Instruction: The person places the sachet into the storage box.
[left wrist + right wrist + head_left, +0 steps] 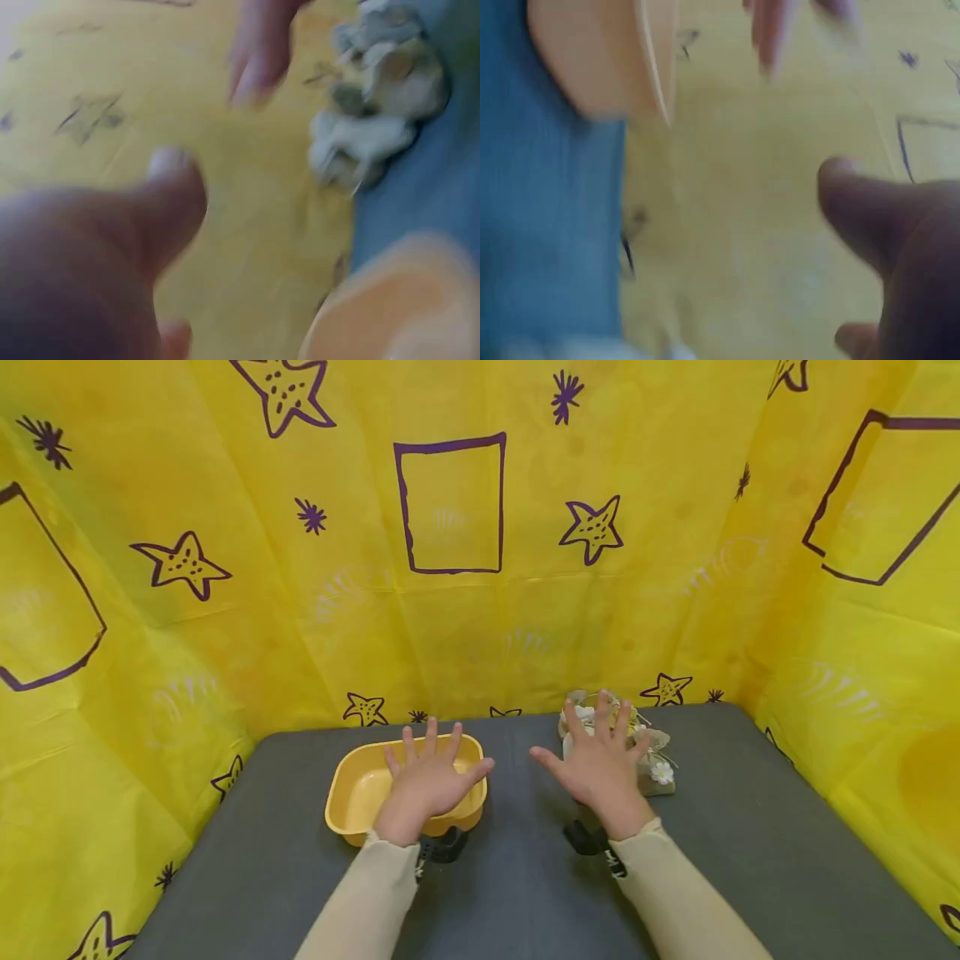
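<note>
My left hand [431,781] is held over a yellow rectangular basin [352,789], its fingers spread and holding nothing. Beside it, my right hand [600,768] has its fingers spread too, and it overlaps a cluster of pale cloth-like pieces with white flowers [662,772] in the head view. The hand hides part of that cluster. In the left wrist view the thumb [176,195] stands out straight, with the cluster [375,97] at upper right and the basin [397,307] at lower right. The right wrist view, blurred, shows the right thumb [855,195] and the basin's side [604,52].
A dark grey cloth-covered table [517,885] lies under both hands. Yellow fabric [450,635] printed with purple stars and frames rises at the back and along both sides. Black straps with small devices [444,845] sit at the wrists, next to light sleeves [367,893].
</note>
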The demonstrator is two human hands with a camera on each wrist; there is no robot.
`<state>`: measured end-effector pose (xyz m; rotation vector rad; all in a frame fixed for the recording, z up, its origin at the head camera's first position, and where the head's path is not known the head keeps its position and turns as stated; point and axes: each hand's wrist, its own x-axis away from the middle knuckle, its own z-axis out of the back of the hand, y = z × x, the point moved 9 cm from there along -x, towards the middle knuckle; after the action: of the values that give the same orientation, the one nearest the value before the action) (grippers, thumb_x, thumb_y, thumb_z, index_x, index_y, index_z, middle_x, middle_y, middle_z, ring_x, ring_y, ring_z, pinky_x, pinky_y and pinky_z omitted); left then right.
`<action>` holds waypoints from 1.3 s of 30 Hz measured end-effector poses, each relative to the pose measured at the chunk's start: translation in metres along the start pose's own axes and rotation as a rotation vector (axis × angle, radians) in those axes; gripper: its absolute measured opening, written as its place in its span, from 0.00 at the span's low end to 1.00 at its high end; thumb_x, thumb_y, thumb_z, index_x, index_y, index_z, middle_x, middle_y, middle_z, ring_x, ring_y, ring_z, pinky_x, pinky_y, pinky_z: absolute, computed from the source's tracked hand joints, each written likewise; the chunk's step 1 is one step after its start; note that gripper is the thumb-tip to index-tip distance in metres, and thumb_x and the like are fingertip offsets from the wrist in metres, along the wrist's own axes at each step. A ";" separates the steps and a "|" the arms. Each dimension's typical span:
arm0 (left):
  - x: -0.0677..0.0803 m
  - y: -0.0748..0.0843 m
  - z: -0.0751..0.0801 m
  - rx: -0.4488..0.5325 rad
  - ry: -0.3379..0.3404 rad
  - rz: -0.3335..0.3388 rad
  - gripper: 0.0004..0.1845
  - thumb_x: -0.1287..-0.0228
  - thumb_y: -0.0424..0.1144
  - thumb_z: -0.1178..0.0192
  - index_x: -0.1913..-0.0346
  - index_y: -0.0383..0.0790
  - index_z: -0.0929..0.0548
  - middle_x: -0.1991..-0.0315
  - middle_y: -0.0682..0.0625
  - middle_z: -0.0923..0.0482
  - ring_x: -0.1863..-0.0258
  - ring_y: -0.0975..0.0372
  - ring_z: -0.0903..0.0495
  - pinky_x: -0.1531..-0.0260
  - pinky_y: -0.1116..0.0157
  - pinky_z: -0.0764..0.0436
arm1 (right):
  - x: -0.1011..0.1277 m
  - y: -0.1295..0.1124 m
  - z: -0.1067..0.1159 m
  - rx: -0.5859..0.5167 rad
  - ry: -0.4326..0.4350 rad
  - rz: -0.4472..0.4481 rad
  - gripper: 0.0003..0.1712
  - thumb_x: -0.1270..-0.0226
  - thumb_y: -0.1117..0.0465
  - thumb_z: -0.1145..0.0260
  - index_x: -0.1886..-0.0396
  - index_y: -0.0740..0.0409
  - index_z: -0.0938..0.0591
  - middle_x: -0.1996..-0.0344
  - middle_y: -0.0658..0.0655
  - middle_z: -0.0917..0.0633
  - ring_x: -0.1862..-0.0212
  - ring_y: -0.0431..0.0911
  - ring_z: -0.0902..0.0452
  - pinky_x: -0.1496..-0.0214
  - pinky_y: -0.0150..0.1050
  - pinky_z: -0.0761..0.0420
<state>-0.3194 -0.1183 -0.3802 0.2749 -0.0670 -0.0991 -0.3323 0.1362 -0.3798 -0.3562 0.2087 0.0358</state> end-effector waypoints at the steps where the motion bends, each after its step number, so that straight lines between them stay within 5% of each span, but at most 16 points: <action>1: 0.002 -0.012 0.007 0.018 -0.003 -0.032 0.53 0.41 0.82 0.65 0.19 0.54 0.52 0.20 0.41 0.68 0.27 0.35 0.73 0.40 0.28 0.72 | -0.002 0.011 0.009 -0.022 0.002 0.019 0.61 0.44 0.14 0.58 0.19 0.44 0.49 0.23 0.64 0.71 0.29 0.63 0.91 0.42 0.80 0.75; 8: 0.030 -0.130 0.050 0.292 -0.033 -0.128 0.52 0.33 0.65 0.44 0.19 0.49 0.62 0.22 0.35 0.72 0.27 0.32 0.69 0.42 0.24 0.60 | -0.012 0.106 0.071 -0.478 -0.149 0.141 0.43 0.21 0.38 0.56 0.19 0.44 0.65 0.25 0.65 0.77 0.29 0.68 0.88 0.43 0.82 0.72; 12: 0.041 -0.181 0.039 0.521 -0.097 -0.155 0.53 0.31 0.54 0.39 0.20 0.59 0.68 0.21 0.39 0.76 0.26 0.33 0.67 0.42 0.25 0.52 | -0.005 0.142 0.076 -0.844 -0.272 0.199 0.39 0.18 0.41 0.60 0.20 0.37 0.68 0.24 0.57 0.78 0.28 0.66 0.88 0.47 0.84 0.72; 15: 0.043 -0.203 0.021 0.696 -0.135 -0.189 0.52 0.30 0.49 0.38 0.21 0.63 0.68 0.21 0.41 0.76 0.27 0.32 0.66 0.42 0.25 0.50 | 0.000 0.159 0.067 -1.037 -0.364 0.207 0.38 0.20 0.38 0.62 0.20 0.30 0.67 0.24 0.54 0.79 0.30 0.70 0.87 0.51 0.86 0.69; 18: 0.040 -0.214 0.003 0.844 -0.137 -0.233 0.50 0.29 0.44 0.38 0.19 0.57 0.65 0.21 0.39 0.73 0.27 0.32 0.63 0.39 0.30 0.46 | 0.003 0.171 0.053 -1.092 -0.425 0.220 0.37 0.20 0.40 0.60 0.20 0.29 0.64 0.24 0.59 0.77 0.31 0.75 0.85 0.49 0.86 0.66; 20: 0.036 -0.218 -0.008 0.914 -0.124 -0.251 0.48 0.28 0.41 0.39 0.19 0.50 0.61 0.21 0.37 0.68 0.26 0.35 0.58 0.36 0.41 0.37 | 0.007 0.177 0.043 -1.092 -0.445 0.229 0.36 0.18 0.45 0.58 0.19 0.33 0.61 0.22 0.61 0.71 0.27 0.72 0.73 0.45 0.84 0.58; 24: 0.030 -0.222 -0.027 1.007 -0.118 -0.266 0.45 0.28 0.38 0.39 0.19 0.41 0.56 0.22 0.35 0.59 0.28 0.52 0.40 0.42 0.66 0.28 | 0.012 0.186 0.021 -1.111 -0.465 0.242 0.37 0.18 0.62 0.51 0.18 0.43 0.55 0.23 0.57 0.53 0.30 0.47 0.37 0.41 0.69 0.32; 26: 0.028 -0.221 -0.034 1.063 -0.131 -0.270 0.44 0.29 0.37 0.39 0.20 0.40 0.54 0.22 0.36 0.57 0.31 0.63 0.35 0.43 0.68 0.27 | 0.013 0.191 0.011 -1.127 -0.469 0.224 0.38 0.20 0.67 0.48 0.18 0.44 0.52 0.24 0.60 0.50 0.38 0.37 0.29 0.45 0.60 0.23; 31: 0.026 -0.216 -0.043 1.149 -0.150 -0.314 0.45 0.30 0.33 0.38 0.20 0.38 0.56 0.22 0.34 0.59 0.35 0.73 0.33 0.42 0.66 0.27 | 0.012 0.196 -0.010 -1.131 -0.482 0.167 0.41 0.24 0.70 0.43 0.19 0.52 0.50 0.26 0.76 0.57 0.41 0.42 0.25 0.48 0.57 0.20; 39: 0.022 -0.210 -0.046 1.166 -0.144 -0.287 0.47 0.30 0.33 0.38 0.20 0.39 0.57 0.22 0.35 0.60 0.35 0.70 0.32 0.43 0.66 0.27 | 0.007 0.183 -0.025 -1.039 -0.463 0.149 0.42 0.31 0.70 0.35 0.23 0.66 0.44 0.26 0.75 0.50 0.42 0.47 0.24 0.51 0.53 0.18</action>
<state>-0.3124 -0.3095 -0.4812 1.4446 -0.2264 -0.3632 -0.3437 0.2993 -0.4669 -1.3474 -0.2694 0.3786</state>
